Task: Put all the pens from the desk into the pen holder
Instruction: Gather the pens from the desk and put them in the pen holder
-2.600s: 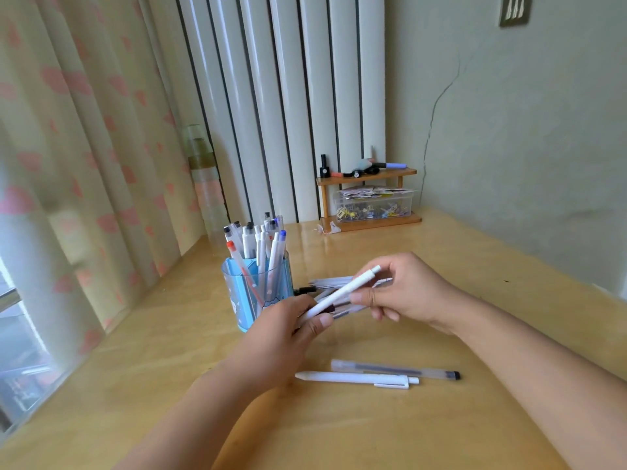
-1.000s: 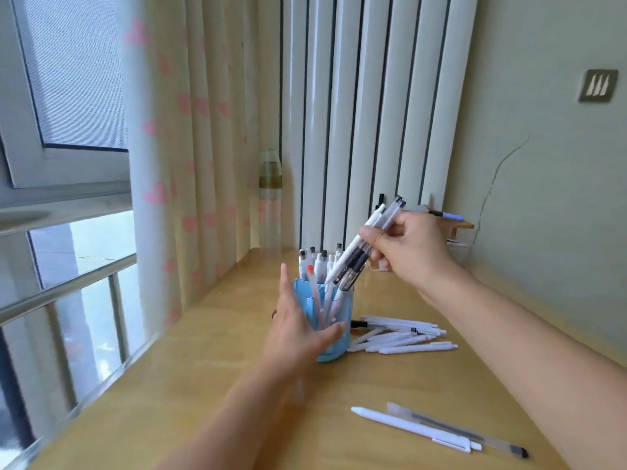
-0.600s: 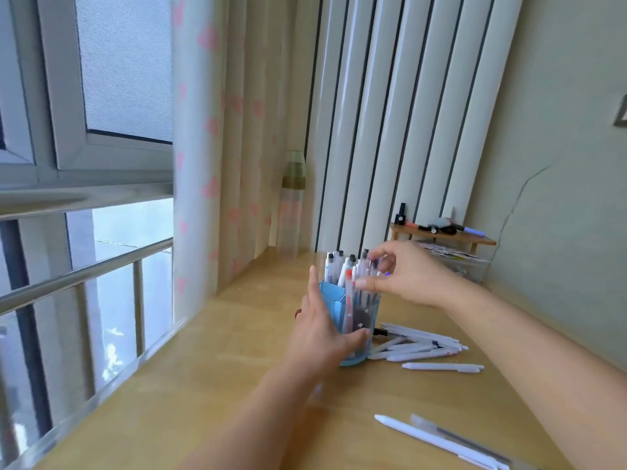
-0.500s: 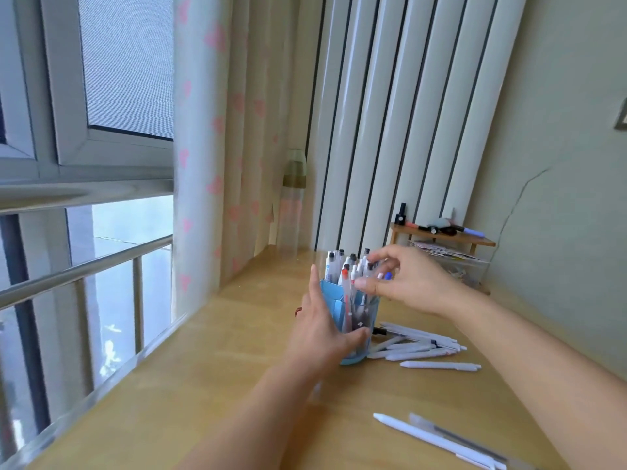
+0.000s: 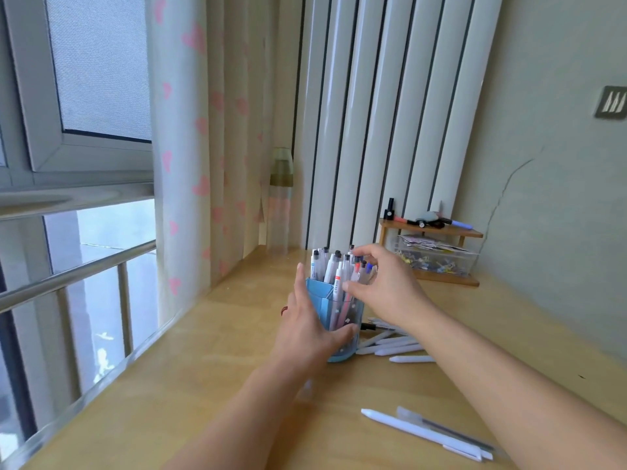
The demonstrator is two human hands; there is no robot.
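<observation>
Head view — left hand [image 5: 307,329] wrapped round blue pen holder [image 5: 339,320] on bench [image 5: 210,385]; right hand [image 5: 383,286] curled over pens [image 5: 334,266] inside, grip uncertain — loose pens [image 5: 393,346] beside.

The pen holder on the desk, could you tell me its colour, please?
Translucent light blue pen holder, shown in the head view.

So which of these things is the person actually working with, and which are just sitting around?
In the job:
blue pen holder, steadied by the left hand
pens in the holder, under the right hand
loose pens beside the holder
two near pens

Lying about:
wooden shelf
clear box
bottle
</observation>
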